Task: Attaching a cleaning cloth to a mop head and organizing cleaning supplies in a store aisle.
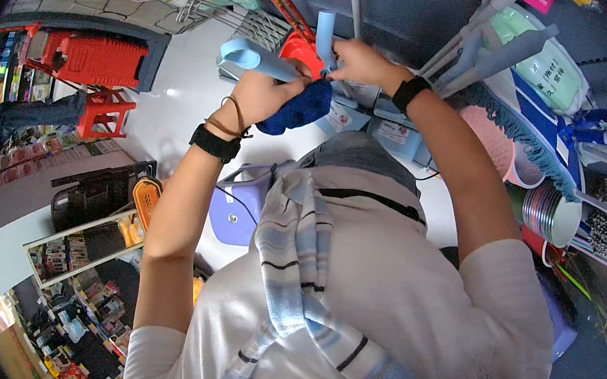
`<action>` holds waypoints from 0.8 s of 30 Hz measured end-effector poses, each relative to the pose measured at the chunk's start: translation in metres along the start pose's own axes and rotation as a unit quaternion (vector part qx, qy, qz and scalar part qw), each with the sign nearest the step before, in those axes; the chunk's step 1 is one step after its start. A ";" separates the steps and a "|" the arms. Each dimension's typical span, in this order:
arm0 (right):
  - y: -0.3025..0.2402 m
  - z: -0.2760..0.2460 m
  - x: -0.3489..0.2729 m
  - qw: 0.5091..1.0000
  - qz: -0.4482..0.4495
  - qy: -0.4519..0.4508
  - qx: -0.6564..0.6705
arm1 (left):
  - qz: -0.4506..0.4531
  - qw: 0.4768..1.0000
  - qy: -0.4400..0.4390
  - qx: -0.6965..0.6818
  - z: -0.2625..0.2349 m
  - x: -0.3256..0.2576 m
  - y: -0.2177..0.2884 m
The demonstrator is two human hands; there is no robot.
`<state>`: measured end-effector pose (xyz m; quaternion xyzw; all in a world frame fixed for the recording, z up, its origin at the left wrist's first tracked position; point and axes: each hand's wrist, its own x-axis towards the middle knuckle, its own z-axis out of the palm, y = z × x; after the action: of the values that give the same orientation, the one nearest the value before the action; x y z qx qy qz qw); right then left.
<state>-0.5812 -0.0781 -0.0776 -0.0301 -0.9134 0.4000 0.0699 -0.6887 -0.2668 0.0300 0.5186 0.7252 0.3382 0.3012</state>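
Observation:
My left hand (258, 97) is closed around the inner end of a light blue plastic piece (248, 56) with a hollow, rounded outer end pointing left. Close beside it, my right hand (362, 64) pinches the lower part of an upright light blue piece (325, 33). The fingertips of both hands almost meet where the two pieces come together; whether they are joined I cannot tell. Below that spot hangs a dark blue, fuzzy-looking item (297, 110), partly hidden by my left hand. A bright red plastic thing (302, 51) shows just behind the hands.
Grey poles (479, 75), a pink basket (488, 139) and stacked buckets (552, 213) crowd the right side. Red crates (102, 61) and a red stool (105, 115) stand at left. Wire racks (234, 19) are behind, and a purple container (232, 218) sits low near my left arm.

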 end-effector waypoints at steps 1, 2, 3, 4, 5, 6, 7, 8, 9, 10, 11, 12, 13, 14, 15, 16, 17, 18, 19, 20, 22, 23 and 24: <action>0.004 0.002 0.001 1.000 -0.001 0.002 0.000 | -0.012 1.000 -0.002 -0.004 0.001 0.003 -0.001; 0.007 0.003 0.003 1.000 -0.015 0.008 0.011 | -0.009 1.000 -0.003 -0.009 0.001 0.006 -0.001; 0.009 0.007 0.002 0.999 -0.028 0.015 0.024 | -0.008 1.000 -0.007 -0.007 0.001 0.008 -0.001; 0.011 0.009 0.003 0.998 -0.041 0.034 0.037 | 0.002 1.000 -0.010 0.001 0.002 0.010 -0.002; 0.014 0.010 0.001 0.998 -0.039 0.039 0.038 | 0.013 1.000 -0.015 0.009 0.003 0.013 -0.002; 0.005 0.006 0.000 1.000 -0.020 0.019 0.010 | 0.011 1.000 -0.017 0.011 0.002 0.014 -0.002; -0.003 0.001 -0.002 1.000 0.002 0.001 -0.020 | 0.029 0.998 -0.038 0.036 0.002 0.015 -0.001; -0.009 -0.002 -0.003 1.000 0.005 0.004 -0.017 | 0.046 0.995 -0.059 0.060 0.002 0.017 0.000; -0.014 -0.007 -0.004 1.000 0.026 -0.002 -0.006 | 0.048 0.995 -0.065 0.061 0.002 0.020 0.003; -0.015 -0.009 -0.006 0.999 0.047 -0.008 0.006 | 0.039 0.995 -0.075 0.056 0.003 0.023 0.005; -0.012 -0.007 -0.008 0.999 0.051 -0.004 0.008 | 0.029 0.995 -0.085 0.051 0.003 0.026 0.007; -0.008 -0.004 -0.009 0.999 0.026 0.031 0.010 | 0.031 0.994 -0.090 0.053 0.004 0.029 0.006; -0.004 -0.001 -0.011 0.998 0.000 0.065 0.010 | 0.036 0.994 -0.088 0.050 0.004 0.032 0.005; -0.001 0.001 -0.013 0.998 0.004 0.069 0.011 | 0.039 0.994 -0.085 0.047 0.005 0.035 0.004; 0.002 0.004 -0.016 0.997 0.018 0.070 0.028 | 0.040 0.994 -0.089 0.048 0.005 0.037 0.003; 0.005 0.008 -0.018 0.996 0.033 0.070 0.046 | 0.034 0.994 -0.091 0.045 0.006 0.039 0.002; 0.007 0.012 -0.020 0.996 0.035 0.072 0.047 | 0.028 0.994 -0.094 0.042 0.007 0.041 0.001; 0.008 0.016 -0.021 0.994 0.072 0.059 0.053 | 0.029 0.994 -0.098 0.042 0.008 0.043 0.002; 0.009 0.021 -0.023 0.991 0.109 0.046 0.060 | 0.039 0.994 -0.092 0.037 0.009 0.044 0.003; 0.009 0.026 -0.025 0.991 0.093 0.065 0.074 | 0.049 0.994 -0.087 0.032 0.011 0.046 0.005; 0.009 0.039 -0.025 0.985 0.108 0.115 0.064 | 0.048 0.995 -0.087 0.028 0.018 0.049 0.014; 0.010 0.045 -0.026 0.979 0.118 0.161 0.052 | 0.046 0.995 -0.080 0.025 0.021 0.051 0.017; 0.008 0.047 -0.025 0.975 0.117 0.179 0.053 | 0.047 0.995 -0.083 0.025 0.022 0.053 0.016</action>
<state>-0.5636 -0.1090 -0.1175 -0.2045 -0.8538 0.4411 0.1863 -0.6778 -0.2083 0.0254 0.5856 0.6812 0.2891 0.3309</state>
